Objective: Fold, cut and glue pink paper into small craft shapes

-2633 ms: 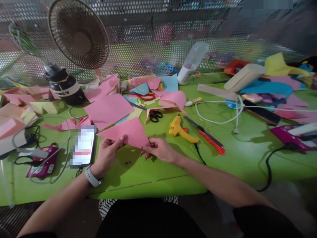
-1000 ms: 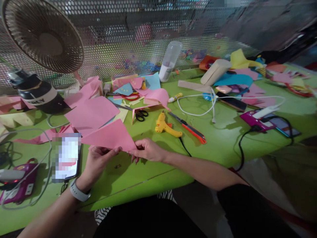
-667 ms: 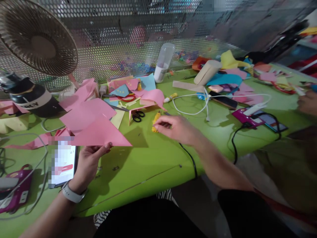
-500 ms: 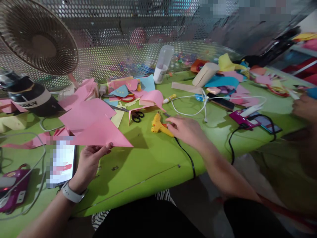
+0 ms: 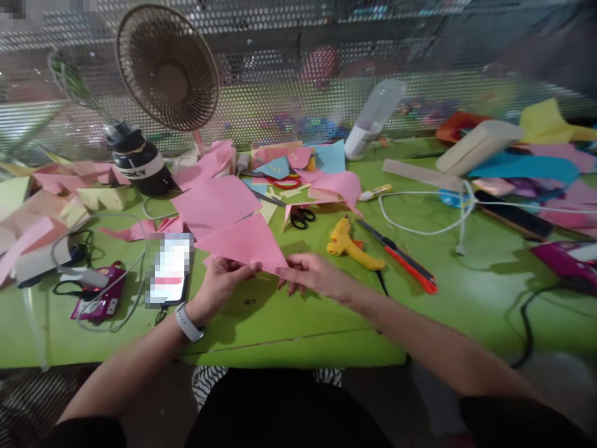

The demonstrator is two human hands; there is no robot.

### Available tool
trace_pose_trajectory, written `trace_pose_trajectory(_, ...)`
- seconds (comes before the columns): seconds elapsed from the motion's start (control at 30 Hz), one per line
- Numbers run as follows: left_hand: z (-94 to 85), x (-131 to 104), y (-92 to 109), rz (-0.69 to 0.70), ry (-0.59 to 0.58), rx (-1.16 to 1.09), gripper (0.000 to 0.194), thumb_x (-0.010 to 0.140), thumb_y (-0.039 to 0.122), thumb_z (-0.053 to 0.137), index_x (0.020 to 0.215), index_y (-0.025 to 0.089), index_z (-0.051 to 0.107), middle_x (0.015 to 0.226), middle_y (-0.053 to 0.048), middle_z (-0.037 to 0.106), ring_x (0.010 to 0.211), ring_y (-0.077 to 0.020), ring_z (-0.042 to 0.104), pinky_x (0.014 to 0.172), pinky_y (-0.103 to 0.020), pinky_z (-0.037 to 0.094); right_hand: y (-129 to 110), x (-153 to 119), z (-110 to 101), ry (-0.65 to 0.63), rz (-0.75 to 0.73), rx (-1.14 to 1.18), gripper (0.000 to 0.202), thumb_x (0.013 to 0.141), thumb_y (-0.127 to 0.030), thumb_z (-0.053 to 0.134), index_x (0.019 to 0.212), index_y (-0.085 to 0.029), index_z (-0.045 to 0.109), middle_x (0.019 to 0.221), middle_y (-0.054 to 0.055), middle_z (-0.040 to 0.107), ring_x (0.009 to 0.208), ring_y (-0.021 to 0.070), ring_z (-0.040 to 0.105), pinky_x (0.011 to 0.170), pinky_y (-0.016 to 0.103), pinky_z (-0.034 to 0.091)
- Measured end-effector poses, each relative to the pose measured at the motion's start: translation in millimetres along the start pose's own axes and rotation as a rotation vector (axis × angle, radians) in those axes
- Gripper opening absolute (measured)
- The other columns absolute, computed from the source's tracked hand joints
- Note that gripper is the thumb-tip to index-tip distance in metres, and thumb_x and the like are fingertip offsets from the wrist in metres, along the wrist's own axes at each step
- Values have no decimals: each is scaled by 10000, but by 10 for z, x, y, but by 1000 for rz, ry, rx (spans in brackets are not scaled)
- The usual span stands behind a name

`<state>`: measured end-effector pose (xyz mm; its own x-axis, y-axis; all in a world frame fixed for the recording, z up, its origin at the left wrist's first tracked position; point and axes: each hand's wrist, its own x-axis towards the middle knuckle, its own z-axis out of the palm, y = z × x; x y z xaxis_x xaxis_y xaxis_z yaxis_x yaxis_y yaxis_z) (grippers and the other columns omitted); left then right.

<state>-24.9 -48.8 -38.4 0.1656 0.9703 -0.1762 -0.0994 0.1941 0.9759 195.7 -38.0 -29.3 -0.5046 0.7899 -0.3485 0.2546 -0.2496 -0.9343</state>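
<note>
A pink sheet of paper with a pointed right corner is held above the table edge between both hands. My left hand, wearing a pale watch, pinches its lower edge. At the right corner, my right hand grips the paper between thumb and fingers. Another pink sheet lies just behind it. To the right of my right hand are a yellow glue gun and a red utility knife. Black-handled scissors lie partly under paper scraps.
On the green table, a lit phone and a purple power strip sit at the left. Behind stand a fan, a black bottle and a clear bottle. A white cable loops at the right.
My right hand has moved left from beside the glue gun to the paper's corner, and the utility knife now lies in full view on the table. The view has turned left.
</note>
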Motion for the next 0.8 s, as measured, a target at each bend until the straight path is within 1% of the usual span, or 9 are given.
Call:
trace_pose_trajectory(0.07,7,-16,-7,5,-19,5,172,694,290,831,749,151,746,730,-42,743,615,-97,642,604,-205,508,74,90,114,-17,-9,75,480,736,-613,706,843,-146,664,707,58,707,528,112,615,484,247,456)
trace_pose_trajectory(0.13,3,-25,-12,-4,11,0,199,703,319,825,758,148,740,743,-49,743,632,-110,653,606,-217,513,132,115,156,2,-17,119,501,703,-634,719,791,-146,650,615,20,670,483,100,590,483,246,460)
trace_pose_trajectory(0.27,-31,-19,13,-7,129,-86,240,708,356,824,754,149,712,793,-44,743,720,-127,685,672,-235,548,169,70,127,46,6,191,506,645,-613,770,782,-142,645,601,2,666,461,94,588,453,228,431)
trace_pose_trajectory(0.4,-138,52,91,48,219,-249,205,700,311,835,750,158,708,789,-14,732,716,-103,681,693,-216,550,170,32,100,63,39,237,493,637,-595,785,754,-137,647,566,6,659,438,92,588,405,206,347)
trace_pose_trajectory(0.53,-295,173,200,139,373,-400,200,680,272,842,810,176,725,822,-1,734,708,-89,675,648,-185,536,165,-23,117,64,44,320,441,657,-548,796,733,-138,653,544,-3,647,438,92,588,417,207,363)
trace_pose_trajectory(0.6,-333,216,241,175,415,-455,228,704,292,827,881,187,728,893,-12,746,724,-90,679,663,-187,538,155,-63,141,68,38,368,415,665,-525,801,725,-142,654,540,-10,643,437,90,583,429,209,385)
trace_pose_trajectory(0.67,-312,222,249,145,366,-510,349,758,423,778,1007,186,716,989,-49,748,798,-122,697,732,-224,559,148,-98,179,82,22,424,393,674,-510,800,726,-148,655,539,-18,640,439,87,581,450,212,414)
trace_pose_trajectory(0.73,-234,189,212,37,203,-532,523,779,576,706,1091,157,694,1056,-98,736,900,-182,706,819,-292,574,153,-124,235,104,4,470,380,678,-502,801,730,-157,651,546,-25,643,447,84,587,466,209,428)
trace_pose_trajectory(0.8,-134,131,142,-74,32,-494,523,770,572,719,1061,138,696,1061,-112,732,931,-210,706,846,-320,579,171,-148,299,110,-4,475,382,684,-506,796,735,-161,640,564,-22,654,464,85,604,464,199,416)
